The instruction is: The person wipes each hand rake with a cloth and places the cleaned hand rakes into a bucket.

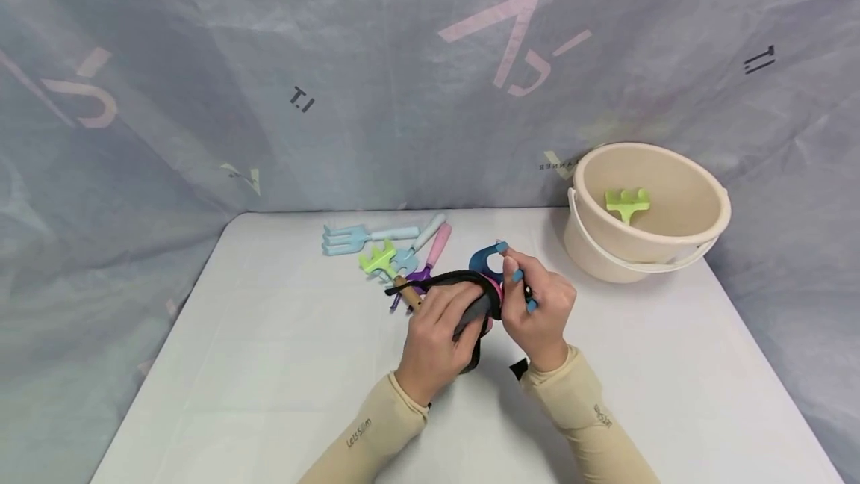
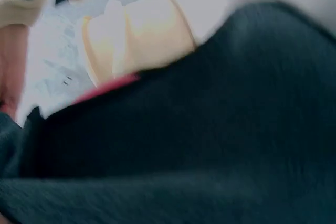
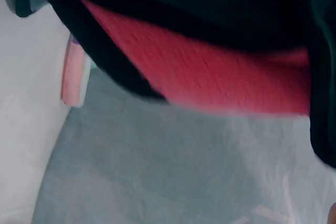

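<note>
Over the middle of the table, my left hand (image 1: 438, 338) grips a soft dark grey pad-like piece (image 1: 475, 311) with black trim and pink showing at its edge. Its exact kind is not clear. Curled fingers of my right hand (image 1: 543, 306) pinch a blue strap-like part (image 1: 479, 260) at the piece's right side; blue bits stick out between the fingers. Dark fabric (image 2: 199, 119) fills most of the left wrist view, while the right wrist view shows a pink fuzzy face (image 3: 210, 72) framed by black edging. The fabric hides most of both hands in the wrist views.
Just beyond my left hand lies a pile of small garden tools: a light blue fork (image 1: 346, 240), a green rake (image 1: 381, 258) with a wooden handle, and a purple tool with a pink handle (image 1: 439, 245). At the back right stands a cream bucket (image 1: 601, 256) holding another green rake (image 1: 628, 202).
</note>
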